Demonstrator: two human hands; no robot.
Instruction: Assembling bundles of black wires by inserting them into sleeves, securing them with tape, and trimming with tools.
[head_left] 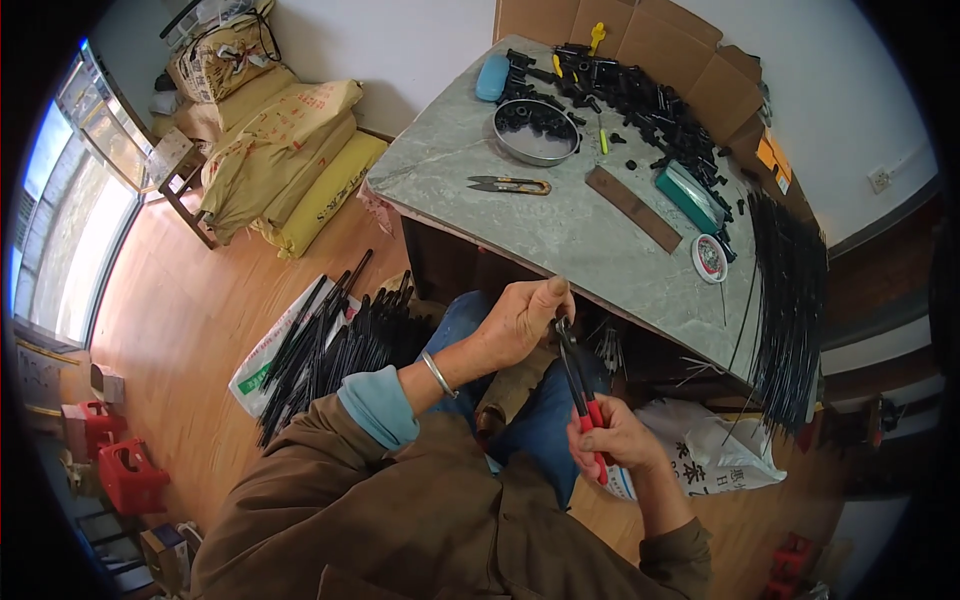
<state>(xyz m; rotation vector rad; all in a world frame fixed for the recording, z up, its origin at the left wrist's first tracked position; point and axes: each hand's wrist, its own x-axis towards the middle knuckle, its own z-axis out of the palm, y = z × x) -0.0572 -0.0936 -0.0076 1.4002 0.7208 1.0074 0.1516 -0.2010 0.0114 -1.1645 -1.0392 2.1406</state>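
Your right grip [618,440] is clamped on the pliers [570,354], tips up at your left grip [522,318]; can't tell if that one's pinching anything. I'd keep it clear when squeezing.

We see pale walls [420,45] above a warm wood-plank floor [215,310], with a white socket [880,180] on the right. Daylight floods in through a glazed opening [75,215] on our left — it glares on the floor nearby — and a grey marbled surface [430,165] stands close to the wall.
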